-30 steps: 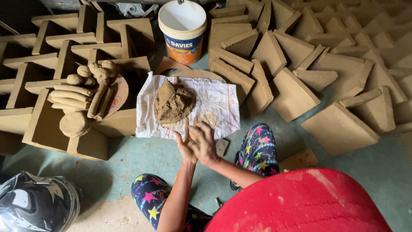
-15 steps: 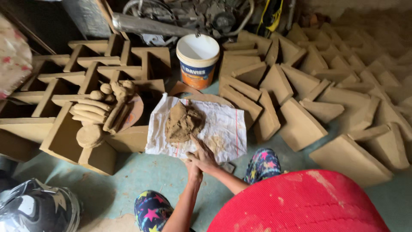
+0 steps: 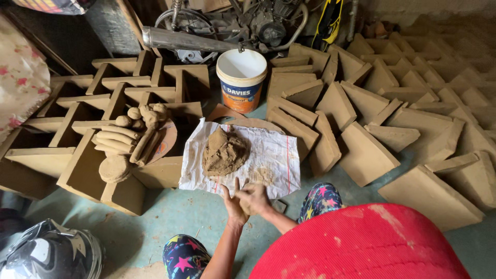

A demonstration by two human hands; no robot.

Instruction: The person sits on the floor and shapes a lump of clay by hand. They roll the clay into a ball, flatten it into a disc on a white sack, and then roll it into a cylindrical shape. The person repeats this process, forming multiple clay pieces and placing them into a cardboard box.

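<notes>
Both forearms are stretched forward over the floor, the left hand spread with fingers up, the right hand cupped against it — a small clay piece seems pressed between them, mostly hidden. A white bucket stands beyond; its contents cannot be told. A rough brown clay lump lies on the paper sheet, just ahead of the hands.

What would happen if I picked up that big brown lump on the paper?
The clay lump looks soft and lumpy, so it would probably squish and feel heavy. It may stick to the paper. Sitting flat and slumped, it likely won't roll.
</notes>
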